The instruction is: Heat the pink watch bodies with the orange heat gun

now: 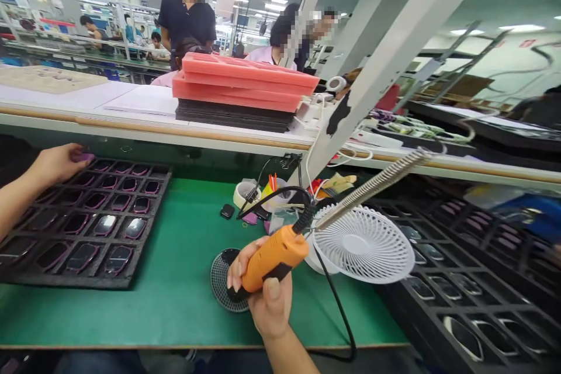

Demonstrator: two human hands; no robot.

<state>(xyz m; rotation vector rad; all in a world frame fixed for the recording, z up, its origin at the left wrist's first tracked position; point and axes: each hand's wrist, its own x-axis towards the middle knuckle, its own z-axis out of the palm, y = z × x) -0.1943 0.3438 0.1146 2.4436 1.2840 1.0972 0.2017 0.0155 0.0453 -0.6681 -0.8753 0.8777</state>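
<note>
My right hand (272, 298) is wrapped round an orange electric screwdriver (276, 257). A black cord and a coil spring (377, 187) run from the screwdriver's upper end. Its dark lower end points down over a round grey mesh disc (222, 280) on the green mat. At the far left, my left hand (59, 163) has its fingers closed on a small purple part (85, 157). That hand is over the back corner of a black foam tray (131, 280). Purple-rimmed watch cases (118, 258) with dark, shiny faces lie in rows of its compartments.
A white plastic basket (394, 245) stands right of the screwdriver. Behind are a tape roll (246, 193) and a small black square part (227, 211). More foam trays (438, 315) lie at right. Red foam sheets (245, 79) sit on the shelf; a slanted post (377, 58) rises there. People are beyond.
</note>
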